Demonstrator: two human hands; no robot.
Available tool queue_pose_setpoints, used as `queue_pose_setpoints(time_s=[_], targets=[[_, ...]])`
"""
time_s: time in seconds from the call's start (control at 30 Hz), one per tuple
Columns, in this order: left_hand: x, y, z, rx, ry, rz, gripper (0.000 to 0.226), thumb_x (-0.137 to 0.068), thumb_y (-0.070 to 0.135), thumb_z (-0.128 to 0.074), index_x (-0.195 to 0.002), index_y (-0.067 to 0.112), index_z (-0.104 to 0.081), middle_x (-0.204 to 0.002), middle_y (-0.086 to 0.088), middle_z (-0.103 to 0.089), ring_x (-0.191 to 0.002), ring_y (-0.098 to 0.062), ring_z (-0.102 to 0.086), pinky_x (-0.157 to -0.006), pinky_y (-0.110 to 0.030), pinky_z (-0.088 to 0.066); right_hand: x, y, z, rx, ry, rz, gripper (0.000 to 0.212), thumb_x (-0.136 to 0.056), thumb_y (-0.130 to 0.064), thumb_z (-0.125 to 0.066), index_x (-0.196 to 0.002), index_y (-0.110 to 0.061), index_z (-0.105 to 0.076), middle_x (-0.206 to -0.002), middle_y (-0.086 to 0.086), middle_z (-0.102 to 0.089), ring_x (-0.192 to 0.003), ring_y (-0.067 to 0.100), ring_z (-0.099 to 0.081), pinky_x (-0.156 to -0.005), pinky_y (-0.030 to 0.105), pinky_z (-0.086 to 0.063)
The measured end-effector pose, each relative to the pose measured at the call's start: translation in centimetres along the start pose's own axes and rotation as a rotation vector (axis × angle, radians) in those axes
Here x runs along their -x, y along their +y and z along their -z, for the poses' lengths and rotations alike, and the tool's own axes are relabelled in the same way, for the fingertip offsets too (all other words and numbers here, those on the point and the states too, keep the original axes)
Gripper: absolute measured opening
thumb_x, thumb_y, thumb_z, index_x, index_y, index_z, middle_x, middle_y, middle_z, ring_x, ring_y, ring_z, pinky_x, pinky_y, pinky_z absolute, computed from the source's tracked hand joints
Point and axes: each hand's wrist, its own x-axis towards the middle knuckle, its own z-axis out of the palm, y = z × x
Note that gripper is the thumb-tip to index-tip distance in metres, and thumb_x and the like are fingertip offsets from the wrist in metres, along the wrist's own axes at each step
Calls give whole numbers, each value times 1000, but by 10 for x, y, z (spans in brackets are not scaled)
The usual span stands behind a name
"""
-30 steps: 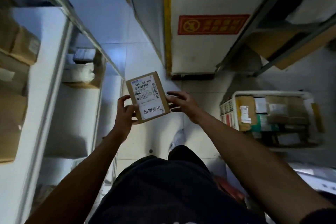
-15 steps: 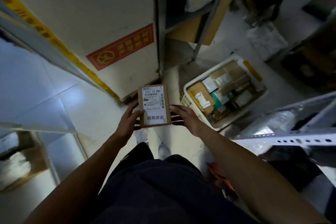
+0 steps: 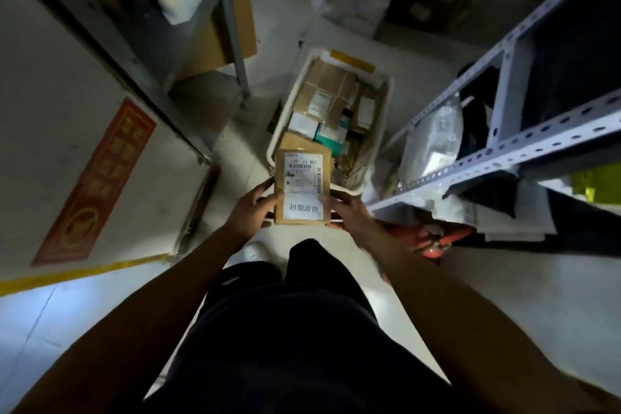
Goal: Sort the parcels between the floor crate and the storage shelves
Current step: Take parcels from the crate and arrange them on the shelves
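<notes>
Brown flat cardboard parcel (image 3: 301, 187), long axis toward the white plastic floor crate (image 3: 386, 101) just beyond, we pinch between left-hand fingers (image 3: 268, 202) and right-hand fingers (image 3: 332, 202).

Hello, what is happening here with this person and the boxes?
A person stands in a narrow storage aisle and holds a small flat brown cardboard parcel with white labels in both hands: the left hand grips its left edge, the right hand its right edge. The parcel is in the air, in front of a white plastic floor crate full of other parcels. Grey perforated metal shelves with bagged parcels stand to the right.
</notes>
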Motion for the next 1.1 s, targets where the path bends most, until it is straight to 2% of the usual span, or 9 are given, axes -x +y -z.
queue_pose_setpoints(time_s=[0.13,0.2,0.33,0.43,0.6,0.73,0.83,1.0,1.1], targets=[[-28,10,-13,19,-147,107,52,-103,27,-58,-152,31,-43,-102,4,-77,-85,-12,-76,-76,-29,-59,10,13,9,-132,130,-22,31,-90,-35,-76,-118,-25,-67,-88,-7,-79,-73,8,-74,-59,21,-55],[-45,17,-25,18,-217,167,51,-103,22,-56,-151,32,-41,-93,9,-78,-79,-9,-76,-62,-20,-57,5,15,20,-165,166,-50,34,-90,-35,-75,-121,-24,-66,-87,-7,-79,-76,8,-74,-63,26,-59],[-73,24,-38,2,-270,207,47,-103,21,-58,-145,37,-44,-93,9,-80,-85,-10,-77,-61,-18,-57,-11,17,33,-221,202,-91,36,-89,-40,-77,-121,-33,-62,-88,-10,-79,-84,8,-75,-79,40,-64],[-105,31,-55,-41,-247,211,50,-102,24,-60,-147,38,-44,-96,7,-79,-90,-12,-76,-67,-21,-58,-35,9,49,-277,218,-124,47,-88,-38,-78,-131,-29,-62,-95,-5,-79,-88,12,-76,-74,39,-65],[-170,41,-89,-69,-156,270,56,-99,34,-64,-152,30,-46,-116,-2,-74,-106,-23,-73,-95,-44,-58,-93,-1,79,-297,289,-141,52,-88,-40,-78,-136,-28,-62,-105,-1,-77,-91,13,-76,-74,34,-63],[-225,49,-118,-111,-104,237,47,-96,45,-67,-141,41,-56,-108,14,-74,-88,-4,-74,-67,-28,-63,-147,2,100,-311,346,-135,34,-86,-43,-78,-119,-43,-69,-100,-8,-78,-95,13,-75,-70,27,-60],[-286,37,-137,-175,-95,209,44,-97,37,-68,-140,31,-62,-119,8,-73,-100,-9,-69,-80,-40,-64,-204,12,113,-372,450,-149,23,-90,-34,-77,-111,-40,-71,-99,-5,-78,-96,16,-75,-74,31,-61],[-400,-14,-156,-159,-144,205,42,-97,34,-69,-138,34,-62,-124,7,-72,-106,-13,-71,-91,-40,-60,-315,40,130,-248,585,-103,49,-88,-33,-79,-133,-28,-62,-114,-3,-76,-106,21,-72,-90,48,-60],[-471,-51,-166,-97,-129,229,36,-93,34,-74,-129,35,-68,-116,1,-76,-96,-26,-76,-79,-44,-61,-382,62,136,-146,707,-69,59,-87,-34,-80,-140,-32,-55,-123,-10,-71,-111,13,-69,-87,29,-60]])
